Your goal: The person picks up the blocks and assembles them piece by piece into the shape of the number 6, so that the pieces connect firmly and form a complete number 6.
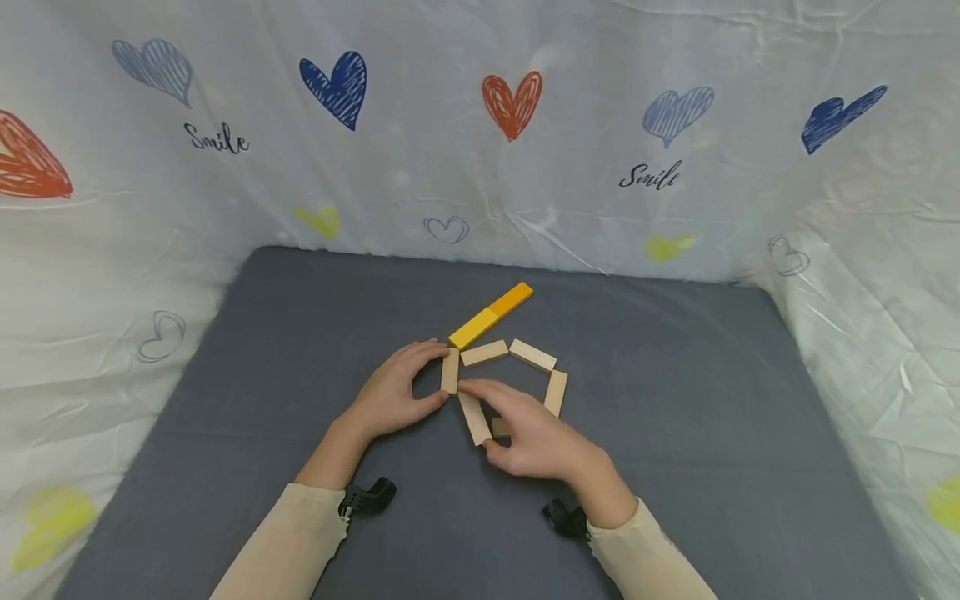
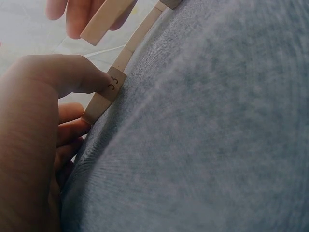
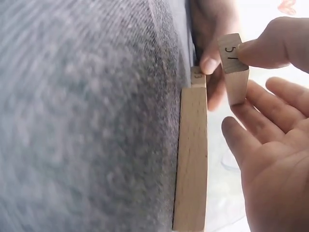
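Note:
My left hand (image 1: 397, 387) holds a pale wooden block (image 1: 450, 371) lying on the cloth, thumb on its near end and fingers at the far end. That end is marked 33 in the left wrist view. A second wooden block (image 1: 474, 418) is pinched by my right hand (image 1: 536, 429) between thumb and fingertips; in the right wrist view this block (image 3: 234, 67), marked 51, is lifted off the cloth. More wooden blocks (image 1: 484, 353) curve round in a rough ring on the far and right sides. Another block (image 1: 501, 427) at the near side is partly hidden by my right hand.
Two yellow blocks (image 1: 474, 328) lie end to end beyond the ring, slanting away to the right. A dark grey cloth (image 1: 675, 400) covers the table. White drapes (image 1: 420, 142) printed with hearts stand at the back and sides. Each wrist wears a black strap (image 1: 367, 497).

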`<act>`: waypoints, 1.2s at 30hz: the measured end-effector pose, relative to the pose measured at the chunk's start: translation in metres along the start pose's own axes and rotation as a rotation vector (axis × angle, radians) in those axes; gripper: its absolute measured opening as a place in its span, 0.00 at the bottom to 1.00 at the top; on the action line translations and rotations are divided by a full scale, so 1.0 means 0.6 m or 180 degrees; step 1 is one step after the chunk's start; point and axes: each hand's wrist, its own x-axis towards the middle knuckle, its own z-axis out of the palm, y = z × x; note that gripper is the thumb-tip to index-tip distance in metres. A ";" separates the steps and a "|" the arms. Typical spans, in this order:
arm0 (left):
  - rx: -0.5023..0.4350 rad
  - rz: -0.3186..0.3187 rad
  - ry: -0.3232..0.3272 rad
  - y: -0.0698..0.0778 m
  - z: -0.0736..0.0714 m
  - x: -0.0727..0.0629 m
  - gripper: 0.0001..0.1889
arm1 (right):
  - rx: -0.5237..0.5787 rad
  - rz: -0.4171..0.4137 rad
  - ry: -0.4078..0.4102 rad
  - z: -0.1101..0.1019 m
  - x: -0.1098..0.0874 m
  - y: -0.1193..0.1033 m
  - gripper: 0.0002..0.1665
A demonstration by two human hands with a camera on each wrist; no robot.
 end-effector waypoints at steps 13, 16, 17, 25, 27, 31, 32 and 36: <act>0.0013 -0.0042 -0.0014 0.001 0.001 0.000 0.35 | -0.0057 0.0045 -0.0168 0.011 0.012 0.001 0.48; 0.0005 -0.0038 -0.0004 0.001 0.001 0.000 0.35 | -0.0079 0.0052 -0.0183 0.013 0.013 0.002 0.49; 0.0006 -0.0033 -0.0002 0.001 0.001 0.000 0.35 | -0.0082 0.0055 -0.0188 0.013 0.013 0.003 0.49; -0.0041 -0.0005 -0.0009 0.004 0.000 0.000 0.35 | -0.0111 0.0069 -0.0248 0.017 0.012 0.007 0.49; -0.0042 -0.0002 -0.0004 0.003 0.000 0.000 0.35 | -0.0119 0.0068 -0.0261 0.017 0.012 0.008 0.50; -0.0033 -0.0006 0.0005 0.003 0.000 0.000 0.35 | -0.0149 0.0052 -0.0285 0.017 0.012 0.012 0.50; -0.0036 -0.0007 0.0005 0.003 0.000 0.000 0.35 | -0.0150 0.0048 -0.0286 0.016 0.013 0.012 0.50; -0.0045 0.0014 0.0007 0.002 0.001 0.001 0.35 | -0.0160 0.0009 -0.0285 0.016 0.013 0.015 0.49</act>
